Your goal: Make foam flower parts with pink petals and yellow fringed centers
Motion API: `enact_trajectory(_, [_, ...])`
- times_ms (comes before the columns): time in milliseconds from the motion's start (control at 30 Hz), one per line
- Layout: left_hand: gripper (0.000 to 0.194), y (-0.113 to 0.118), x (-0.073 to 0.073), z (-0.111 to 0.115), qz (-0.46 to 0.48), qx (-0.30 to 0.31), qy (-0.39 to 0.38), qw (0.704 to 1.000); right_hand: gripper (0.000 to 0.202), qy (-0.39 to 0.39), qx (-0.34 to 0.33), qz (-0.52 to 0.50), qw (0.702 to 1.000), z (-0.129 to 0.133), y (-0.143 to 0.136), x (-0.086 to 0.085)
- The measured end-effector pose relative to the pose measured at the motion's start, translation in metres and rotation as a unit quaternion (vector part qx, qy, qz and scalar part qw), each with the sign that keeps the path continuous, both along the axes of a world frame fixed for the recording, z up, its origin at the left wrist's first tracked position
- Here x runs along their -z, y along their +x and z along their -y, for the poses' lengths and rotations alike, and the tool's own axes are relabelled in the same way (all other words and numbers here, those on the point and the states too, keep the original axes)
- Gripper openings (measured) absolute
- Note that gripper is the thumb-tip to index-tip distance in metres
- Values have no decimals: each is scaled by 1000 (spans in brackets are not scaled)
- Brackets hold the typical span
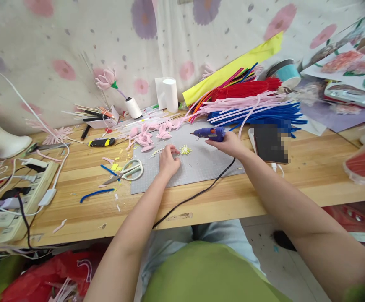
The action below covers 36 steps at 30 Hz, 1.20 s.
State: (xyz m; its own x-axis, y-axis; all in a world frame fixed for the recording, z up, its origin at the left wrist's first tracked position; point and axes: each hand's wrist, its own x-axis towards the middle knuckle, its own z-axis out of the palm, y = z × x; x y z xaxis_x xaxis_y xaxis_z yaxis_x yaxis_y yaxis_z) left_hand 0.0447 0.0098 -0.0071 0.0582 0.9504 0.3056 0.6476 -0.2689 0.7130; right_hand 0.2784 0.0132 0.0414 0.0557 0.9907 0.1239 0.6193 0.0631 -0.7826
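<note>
My right hand (229, 144) is wrapped around a blue hot glue gun (210, 134), its nozzle pointing left above the grey cutting mat (198, 172). From the gun a black cord runs down over the table edge. My left hand (169, 160) is closed in a pinch, with a small yellow-and-white flower centre (185, 149) at its fingertips; the exact grip is partly hidden. Thin pale strands (156, 153) show just left of that hand. Behind it lie pink fuzzy petals (144, 138) in a loose pile.
Scissors (132, 170) and a yellow-black utility knife (102, 142) lie left. Bundles of pipe cleaners (251, 109) are piled at the back right, before a dark phone-like slab (269, 144). A power strip (28, 201) with tangled cords sits far left. A pink flower (106, 79) stands in a white spool.
</note>
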Motion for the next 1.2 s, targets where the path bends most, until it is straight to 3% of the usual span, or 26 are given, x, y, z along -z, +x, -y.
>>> enact_trajectory(267, [34,3,1,-2,-35,-22,12,999,22,-28,-28,-24,999,4,-11,-6])
enact_trajectory(433, [29,3,4,-7,-41,-36,12,998,28,-65,-23,-79,994,-1,-14,9])
enact_trajectory(667, [26,-1,-4,-7,33,-103,79,991,29,-70,38,-173,982,-9,-23,33])
enact_trajectory(767, [27,3,-5,-6,23,-65,86,994,28,-74,40,-203,976,-9,-23,35])
enact_trajectory(867, [29,8,-2,-6,-9,-26,67,997,30,-76,32,-210,974,-6,-20,33])
enact_trajectory(1033, [30,9,3,-8,-37,-21,54,998,35,-109,-12,-144,984,-1,-14,25])
enact_trajectory(1200, [27,10,3,-8,-58,-24,53,997,34,-161,-46,-53,984,4,-10,-3])
